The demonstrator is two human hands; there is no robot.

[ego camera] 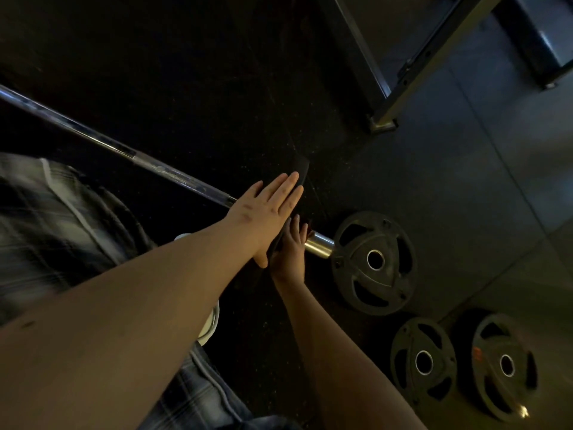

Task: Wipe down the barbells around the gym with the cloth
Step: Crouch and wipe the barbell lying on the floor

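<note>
A steel barbell (161,172) lies low across the dark floor from upper left to lower right. Its shiny sleeve end (319,248) touches a black weight plate (373,262). A dark cloth (302,169) is draped over the bar near the sleeve and sticks out past my fingertips. My left hand (266,209) lies flat on top of the cloth with straight fingers. My right hand (290,249) presses against the cloth from the other side, its fingers stretched up beside the sleeve. The thumb is hidden.
Two more black weight plates (423,363) (504,366) lie on the floor at lower right. A metal rack foot (383,124) and its slanted beam stand at the upper right. My plaid shorts (55,225) fill the left side.
</note>
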